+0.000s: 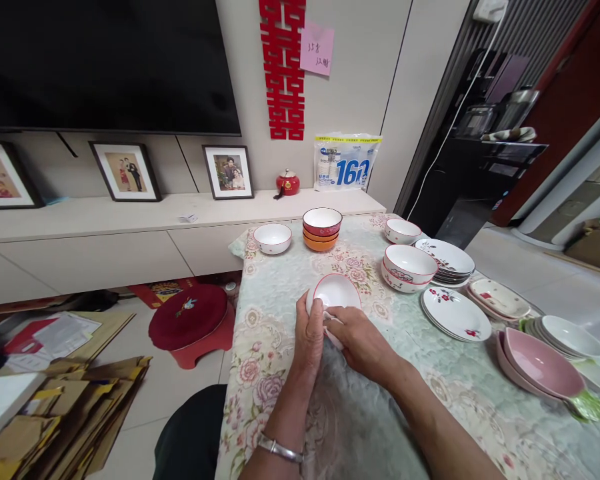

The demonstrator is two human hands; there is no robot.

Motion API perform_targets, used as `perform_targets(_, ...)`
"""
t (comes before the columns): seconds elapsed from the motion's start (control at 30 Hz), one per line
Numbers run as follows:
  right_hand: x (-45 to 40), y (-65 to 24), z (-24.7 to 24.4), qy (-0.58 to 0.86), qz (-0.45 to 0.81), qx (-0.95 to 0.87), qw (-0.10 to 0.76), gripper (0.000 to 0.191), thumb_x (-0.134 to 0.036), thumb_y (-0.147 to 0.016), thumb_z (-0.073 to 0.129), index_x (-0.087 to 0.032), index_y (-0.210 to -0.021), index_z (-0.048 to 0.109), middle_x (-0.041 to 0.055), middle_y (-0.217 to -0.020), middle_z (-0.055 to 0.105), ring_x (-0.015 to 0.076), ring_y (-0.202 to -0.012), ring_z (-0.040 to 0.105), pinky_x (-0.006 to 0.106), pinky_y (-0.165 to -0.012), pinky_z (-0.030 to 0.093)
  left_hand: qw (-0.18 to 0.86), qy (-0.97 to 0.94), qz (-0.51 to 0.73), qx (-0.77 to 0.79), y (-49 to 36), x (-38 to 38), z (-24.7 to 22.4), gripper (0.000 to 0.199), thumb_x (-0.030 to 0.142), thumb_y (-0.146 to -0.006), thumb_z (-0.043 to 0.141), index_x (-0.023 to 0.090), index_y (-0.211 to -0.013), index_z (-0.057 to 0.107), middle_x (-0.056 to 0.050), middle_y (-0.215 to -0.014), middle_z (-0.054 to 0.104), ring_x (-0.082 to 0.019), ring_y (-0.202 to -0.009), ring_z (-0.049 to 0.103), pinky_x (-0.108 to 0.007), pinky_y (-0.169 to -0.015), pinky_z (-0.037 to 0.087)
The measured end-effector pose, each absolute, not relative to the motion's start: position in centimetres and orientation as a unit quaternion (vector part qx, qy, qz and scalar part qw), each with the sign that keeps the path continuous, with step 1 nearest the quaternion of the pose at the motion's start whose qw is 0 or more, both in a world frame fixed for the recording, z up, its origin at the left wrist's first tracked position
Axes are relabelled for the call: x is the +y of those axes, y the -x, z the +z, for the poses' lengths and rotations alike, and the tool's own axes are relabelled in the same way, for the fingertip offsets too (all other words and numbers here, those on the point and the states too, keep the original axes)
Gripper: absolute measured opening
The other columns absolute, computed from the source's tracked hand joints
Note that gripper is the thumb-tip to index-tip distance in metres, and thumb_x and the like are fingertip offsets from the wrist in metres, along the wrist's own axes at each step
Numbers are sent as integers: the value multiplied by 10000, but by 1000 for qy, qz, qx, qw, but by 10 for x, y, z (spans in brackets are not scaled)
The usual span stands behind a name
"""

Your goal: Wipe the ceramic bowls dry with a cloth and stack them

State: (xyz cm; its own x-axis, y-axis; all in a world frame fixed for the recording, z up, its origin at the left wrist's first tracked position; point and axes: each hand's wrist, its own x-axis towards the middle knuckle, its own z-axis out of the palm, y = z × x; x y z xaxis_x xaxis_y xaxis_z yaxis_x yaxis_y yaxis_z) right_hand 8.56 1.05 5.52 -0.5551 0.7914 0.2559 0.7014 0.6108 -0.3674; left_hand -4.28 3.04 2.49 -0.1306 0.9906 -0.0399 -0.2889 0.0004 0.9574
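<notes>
Over the near part of the table my left hand grips a white bowl with a red rim, thumb over its near edge. The bowl is tilted so that its inside faces up toward me. My right hand is closed at the bowl's near right side, with its fingers bent around a bit of white cloth or tissue. Most of that white piece is hidden under the fingers. Beyond the hands stand a lone white bowl and a stack of red and orange bowls.
To the right on the flowered tablecloth are stacked white bowls, white plates, patterned plates and pink dishes. A cabinet ledge borders the far side. At the left stands a red stool.
</notes>
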Motion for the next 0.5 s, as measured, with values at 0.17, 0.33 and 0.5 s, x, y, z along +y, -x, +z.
perform_targets(0.17,12,-91,47,484,68,-852,188,422,24,-809,429,-206,-1103,628,94,-1186,621,218,-1035,561,367,-915,432,523,-394,586,478,35,30,26,693,479,-826,614,143,-1374,354,-177,-1335,538,-273,-1196,566,-391,-1007,447)
perform_targets(0.33,14,-74,37,476,228,-752,395,161,-73,-819,517,-196,-884,598,27,-906,621,159,-821,579,254,-735,465,539,-409,595,433,31,26,27,837,447,-774,686,141,-1425,257,-199,-1411,463,-278,-1261,517,-392,-1049,419)
perform_targets(0.5,12,-75,50,408,249,-808,344,364,-21,-770,492,-207,-1068,588,68,-1156,604,197,-1070,559,306,-892,469,531,-396,595,456,38,29,23,655,532,-847,563,161,-1359,389,-159,-1317,562,-273,-1215,557,-396,-1021,440)
